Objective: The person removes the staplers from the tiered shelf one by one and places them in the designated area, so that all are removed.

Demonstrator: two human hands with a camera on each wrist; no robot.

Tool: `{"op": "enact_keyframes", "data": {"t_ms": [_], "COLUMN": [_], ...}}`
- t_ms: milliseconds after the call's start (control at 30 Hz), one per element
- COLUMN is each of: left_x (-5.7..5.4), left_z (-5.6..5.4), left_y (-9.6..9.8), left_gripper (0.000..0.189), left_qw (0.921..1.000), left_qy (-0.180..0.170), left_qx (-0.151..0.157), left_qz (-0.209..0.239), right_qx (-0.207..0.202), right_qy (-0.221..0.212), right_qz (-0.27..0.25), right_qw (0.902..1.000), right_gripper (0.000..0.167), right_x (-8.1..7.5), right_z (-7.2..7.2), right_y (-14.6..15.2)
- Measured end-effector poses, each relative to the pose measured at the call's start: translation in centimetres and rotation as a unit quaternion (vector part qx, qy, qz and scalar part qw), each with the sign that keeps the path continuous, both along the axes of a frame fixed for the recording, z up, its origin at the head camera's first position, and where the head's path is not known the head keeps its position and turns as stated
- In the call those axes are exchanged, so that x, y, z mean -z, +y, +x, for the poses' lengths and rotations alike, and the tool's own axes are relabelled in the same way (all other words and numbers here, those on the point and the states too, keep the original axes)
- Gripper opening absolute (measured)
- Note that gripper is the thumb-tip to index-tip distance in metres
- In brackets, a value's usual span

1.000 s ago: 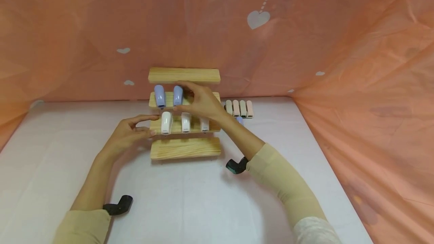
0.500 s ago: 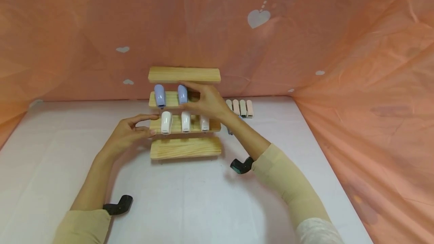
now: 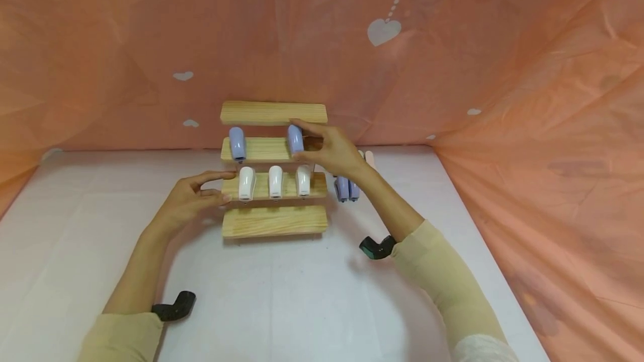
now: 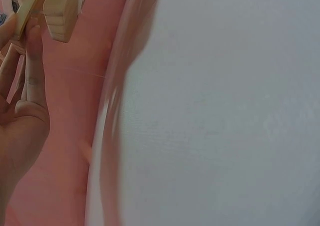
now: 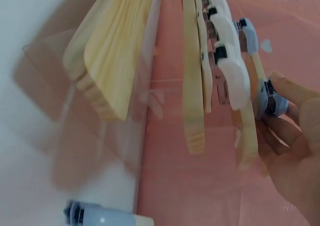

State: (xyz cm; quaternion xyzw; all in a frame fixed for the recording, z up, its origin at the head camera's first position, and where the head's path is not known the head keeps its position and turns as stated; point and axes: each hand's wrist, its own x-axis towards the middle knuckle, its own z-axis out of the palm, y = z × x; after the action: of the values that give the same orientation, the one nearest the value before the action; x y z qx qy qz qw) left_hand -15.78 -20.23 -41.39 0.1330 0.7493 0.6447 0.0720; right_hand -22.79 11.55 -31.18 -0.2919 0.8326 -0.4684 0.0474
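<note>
My right hand point(image 3: 334, 152) pinches a lavender stapler point(image 3: 295, 138) between thumb and fingers, at the right part of the second wooden shelf point(image 3: 264, 149) from the top. In the right wrist view, the held lavender stapler point(image 5: 272, 98) sits by the shelf's edge. Another lavender stapler point(image 3: 237, 143) stands at that shelf's left end. One shelf lower, three white staplers point(image 3: 275, 181) stand in a spaced row. My left hand point(image 3: 188, 197) grips the left end of this lower shelf point(image 3: 289, 186), thumb and fingers on its edges, as the left wrist view point(image 4: 30, 100) also shows.
The rack's top shelf point(image 3: 274, 112) and bottom shelf point(image 3: 275, 222) are bare wood. Right of the rack, two lavender staplers point(image 3: 342, 189) lie on the white table point(image 3: 302, 300), with a pink stapler point(image 3: 369, 158) behind, partly covered by my right forearm. An orange cloth point(image 3: 302, 32) hangs behind.
My right hand has slid the lavender stapler rightward along its shelf, away from the one at the left end. Lavender staplers on the table have come into fuller view. My left hand stays put.
</note>
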Motion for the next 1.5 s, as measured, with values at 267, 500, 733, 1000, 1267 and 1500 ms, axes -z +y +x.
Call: {"op": "enact_keyframes", "data": {"t_ms": [267, 500, 733, 1000, 1267, 1500], "left_x": [-0.1, 0.0, -0.1, 0.2, -0.2, -0.1], "left_z": [-0.1, -0.1, 0.1, 0.0, -0.1, -0.1], "left_y": [0.2, 0.3, 0.3, 0.2, 0.2, 0.1], "left_gripper": [0.046, 0.049, 0.049, 0.049, 0.049, 0.048], "left_qw": [1.0000, 0.9999, 0.9997, 0.9998, 0.9999, 0.9999], "left_qy": [-0.002, 0.001, -0.004, 0.000, 0.008, 0.005], "left_qx": [0.002, -0.006, -0.015, -0.016, 0.000, -0.002], "left_qz": [0.003, -0.014, -0.018, -0.014, -0.006, -0.010], "right_qx": [0.028, 0.030, 0.039, 0.042, 0.069, 0.097], "right_qy": [0.016, 0.030, 0.033, 0.003, -0.027, -0.019], "right_qz": [0.010, -0.002, 0.006, -0.030, -0.030, -0.004], "right_qw": [0.9994, 0.9991, 0.9987, 0.9987, 0.9968, 0.9951], "right_gripper": [0.070, 0.066, 0.066, 0.066, 0.067, 0.063], "right_x": [0.4, 0.8, 1.4, 1.9, 3.0, 2.3], "right_z": [0.2, 0.5, 0.8, 0.8, 0.7, 2.5], "right_y": [2.3, 4.0, 5.7, 7.6, 9.5, 9.8]}}
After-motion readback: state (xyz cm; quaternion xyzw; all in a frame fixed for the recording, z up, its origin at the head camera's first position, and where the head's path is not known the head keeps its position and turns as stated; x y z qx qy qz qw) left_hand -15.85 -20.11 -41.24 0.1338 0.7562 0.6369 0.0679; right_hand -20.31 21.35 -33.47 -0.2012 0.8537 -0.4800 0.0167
